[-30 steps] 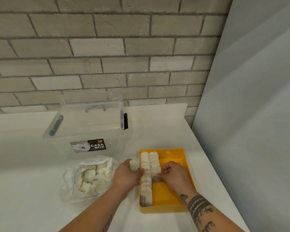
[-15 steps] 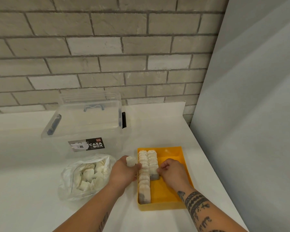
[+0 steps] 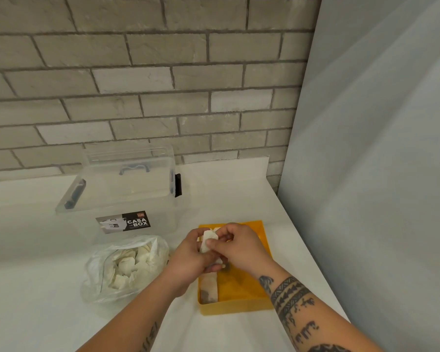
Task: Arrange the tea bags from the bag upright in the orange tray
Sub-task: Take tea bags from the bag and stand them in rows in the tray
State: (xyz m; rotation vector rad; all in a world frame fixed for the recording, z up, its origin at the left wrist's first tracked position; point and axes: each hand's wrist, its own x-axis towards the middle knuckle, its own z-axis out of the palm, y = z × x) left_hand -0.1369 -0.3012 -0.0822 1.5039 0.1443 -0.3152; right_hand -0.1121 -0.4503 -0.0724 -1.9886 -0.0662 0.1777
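Observation:
The orange tray (image 3: 239,288) lies on the white counter near its right edge, with a row of upright tea bags (image 3: 209,288) along its left wall, mostly hidden by my hands. Above that row, a single white tea bag (image 3: 206,242) is pinched between my left hand (image 3: 188,260) and my right hand (image 3: 239,247), the fingers of both meeting on it. To the left lies the clear plastic bag (image 3: 127,268), open and holding several loose tea bags.
A clear lidded storage box (image 3: 122,196) labelled CASA BOX stands behind the plastic bag. A grey brick wall runs along the back. A grey panel (image 3: 366,174) closes off the right side at the counter's edge.
My right hand lifted off the row in the tray and came up to the tea bag held in my left hand; both now pinch it above the tray.

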